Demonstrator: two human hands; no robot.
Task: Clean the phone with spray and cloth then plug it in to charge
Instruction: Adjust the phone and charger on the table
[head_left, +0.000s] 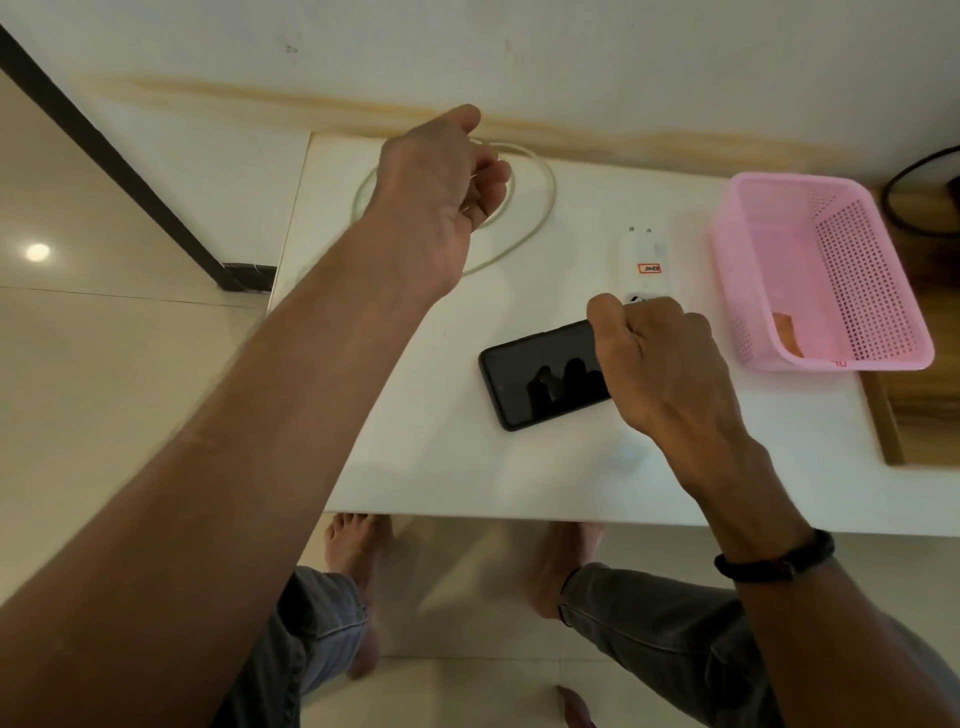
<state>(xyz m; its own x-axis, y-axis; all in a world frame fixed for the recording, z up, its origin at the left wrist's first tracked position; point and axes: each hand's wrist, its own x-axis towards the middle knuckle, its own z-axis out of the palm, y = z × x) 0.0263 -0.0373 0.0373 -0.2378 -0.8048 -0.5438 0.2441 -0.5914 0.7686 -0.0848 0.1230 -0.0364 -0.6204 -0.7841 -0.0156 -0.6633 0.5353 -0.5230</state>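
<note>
Left hand (439, 192) reaches out over the far left part of the white worktop (415, 415), fingers curled round a strand of the pale cable (540, 208). Cable lies in a loose loop on the worktop near the wall, most of the loop showing to the right of and below the hand.

Phone (540, 374) lies flat near the middle of the worktop, screen up and dark, set at a slant. Finger reflections show in the glass.

Right hand (660, 364) sits over the right end of the phone, knuckles up, fingers curled down at that end; it appears to grip the phone's edge (the exact contact is hidden under the hand). A dark band (774, 558) circles that wrist.

White charger (643, 265) lies just beyond the right hand, two prongs pointing toward the wall, a small red-edged label on its face. Its near end is at the knuckles.

Pink basket (831, 270) stands at the right of the worktop, well apart from the phone, with something orange (787, 332) inside its near corner. A dark cord (898, 197) curves at the far right edge.

Below the worktop edge: bare feet and grey trouser legs on a pale tiled floor (104, 415).
</note>
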